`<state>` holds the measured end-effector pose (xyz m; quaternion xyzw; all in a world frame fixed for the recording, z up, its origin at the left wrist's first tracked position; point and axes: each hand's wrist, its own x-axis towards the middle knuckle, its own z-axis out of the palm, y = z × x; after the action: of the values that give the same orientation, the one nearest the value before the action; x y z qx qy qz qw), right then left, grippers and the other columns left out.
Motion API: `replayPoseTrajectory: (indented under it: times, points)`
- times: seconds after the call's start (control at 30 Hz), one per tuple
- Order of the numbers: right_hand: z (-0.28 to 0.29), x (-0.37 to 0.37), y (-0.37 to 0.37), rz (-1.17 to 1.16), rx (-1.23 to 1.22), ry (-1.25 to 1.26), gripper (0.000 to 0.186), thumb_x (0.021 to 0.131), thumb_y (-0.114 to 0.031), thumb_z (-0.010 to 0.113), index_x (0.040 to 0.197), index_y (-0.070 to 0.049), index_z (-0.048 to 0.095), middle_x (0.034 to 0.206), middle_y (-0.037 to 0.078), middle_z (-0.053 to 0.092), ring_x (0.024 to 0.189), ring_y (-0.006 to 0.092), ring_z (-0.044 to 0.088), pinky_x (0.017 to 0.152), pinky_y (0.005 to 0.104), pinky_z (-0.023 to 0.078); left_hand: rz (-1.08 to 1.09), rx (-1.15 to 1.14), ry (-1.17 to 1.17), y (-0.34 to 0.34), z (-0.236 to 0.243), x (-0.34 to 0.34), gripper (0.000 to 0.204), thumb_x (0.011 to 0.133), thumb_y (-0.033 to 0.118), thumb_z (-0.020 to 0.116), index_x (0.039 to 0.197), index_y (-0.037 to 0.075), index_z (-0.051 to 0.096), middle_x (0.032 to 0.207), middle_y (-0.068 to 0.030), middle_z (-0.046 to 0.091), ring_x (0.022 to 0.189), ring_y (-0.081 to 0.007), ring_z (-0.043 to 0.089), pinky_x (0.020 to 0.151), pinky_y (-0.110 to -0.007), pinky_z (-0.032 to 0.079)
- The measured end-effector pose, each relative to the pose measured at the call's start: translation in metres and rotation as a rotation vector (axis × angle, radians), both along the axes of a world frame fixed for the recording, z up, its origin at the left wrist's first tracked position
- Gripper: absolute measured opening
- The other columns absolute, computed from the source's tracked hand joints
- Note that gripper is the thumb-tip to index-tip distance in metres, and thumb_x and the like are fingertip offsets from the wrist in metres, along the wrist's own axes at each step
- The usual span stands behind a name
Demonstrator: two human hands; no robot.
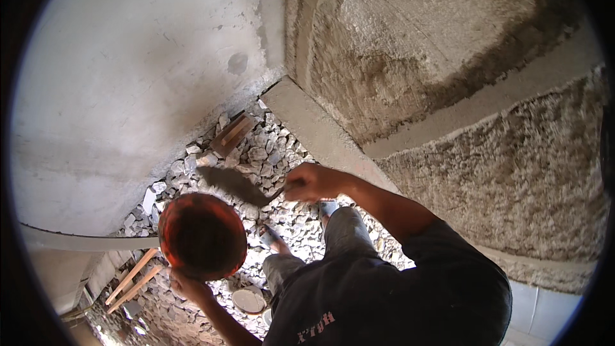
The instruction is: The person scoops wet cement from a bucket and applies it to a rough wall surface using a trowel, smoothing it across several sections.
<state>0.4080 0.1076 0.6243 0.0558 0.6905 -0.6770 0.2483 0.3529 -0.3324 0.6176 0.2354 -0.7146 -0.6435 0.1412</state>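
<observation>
My right hand (314, 182) is closed around the handle of a trowel (234, 186). Its blade points left, held over the stones, and looks coated with grey mortar. Lower left, my left hand (190, 287) grips the near underside of a round reddish-orange bucket (237, 240); part of its fingers is hidden by the bucket. The bucket's mouth tips up toward me, and its inside is dark, so I cannot tell how much is in it. The trowel blade is just beyond the bucket's rim, apart from it.
Loose broken stones (259, 150) cover the ground around my feet. A wooden float (232, 134) lies near the corner. A smooth wall (141, 90) rises left; a rough, partly plastered wall (435, 45) stands right. Wooden strips (133, 277) and a round pale container (248, 300) are lower left.
</observation>
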Motion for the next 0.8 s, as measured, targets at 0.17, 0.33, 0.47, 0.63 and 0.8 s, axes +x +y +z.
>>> replayPoseTrajectory:
  times: [0.17, 0.33, 0.47, 0.63, 0.8]
  points:
    - [-0.048, 0.037, 0.221, -0.673, 0.36, -0.171, 0.028, 0.099, -0.031, 0.07, 0.105, -0.004, 0.071, 0.084, 0.004, 0.067, 0.071, 0.0119, 0.061, 0.06, 0.0306, 0.052, 0.166, -0.116, -0.18, 0.005, -0.017, 0.044, 0.045, 0.108, 0.047, 0.053, 0.105, 0.002, 0.059, 0.1, -0.0099, 0.063, 0.088, -0.0204, 0.057, 0.083, -0.039, 0.053]
    - [0.128, 0.095, 0.301, -0.848, 0.886, 0.103, 0.037, 0.101, -0.034, 0.066, 0.078, -0.005, 0.064, 0.063, 0.001, 0.055, 0.055, 0.0095, 0.047, 0.051, 0.0315, 0.04, 0.004, 0.029, -0.228, 0.004, -0.047, 0.062, 0.048, 0.108, 0.047, 0.052, 0.113, -0.001, 0.06, 0.107, -0.012, 0.064, 0.092, -0.0224, 0.059, 0.083, -0.04, 0.053]
    - [0.168, 0.094, 0.215, -0.517, 0.982, 0.131, 0.028, 0.1, -0.029, 0.063, 0.088, -0.003, 0.065, 0.069, 0.006, 0.058, 0.063, 0.0174, 0.054, 0.06, 0.0366, 0.046, -0.221, -0.145, -0.178, 0.028, -0.064, 0.039, 0.046, 0.11, 0.042, 0.046, 0.107, -0.001, 0.062, 0.091, -0.0097, 0.062, 0.081, -0.0211, 0.056, 0.075, -0.04, 0.049]
    - [0.092, 0.081, 0.048, -0.032, 0.939, 0.108, 0.02, 0.098, -0.022, 0.061, 0.109, -0.006, 0.063, 0.087, 0.012, 0.068, 0.085, 0.025, 0.072, 0.077, 0.0414, 0.058, -0.662, -0.514, -0.116, 0.09, -0.033, -0.017, 0.051, 0.11, 0.04, 0.041, 0.103, -0.005, 0.063, 0.085, -0.021, 0.064, 0.078, -0.0306, 0.062, 0.07, -0.05, 0.048]
    - [0.032, 0.041, -0.08, -0.039, 1.401, 0.099, 0.026, 0.095, -0.018, 0.06, 0.117, -0.005, 0.064, 0.098, 0.016, 0.071, 0.093, 0.0326, 0.074, 0.077, 0.0436, 0.06, -0.919, -0.488, 0.207, 0.123, 0.024, -0.055, 0.051, 0.109, 0.035, 0.046, 0.085, -0.007, 0.062, 0.068, -0.0199, 0.062, 0.06, -0.0243, 0.054, 0.058, -0.045, 0.043]
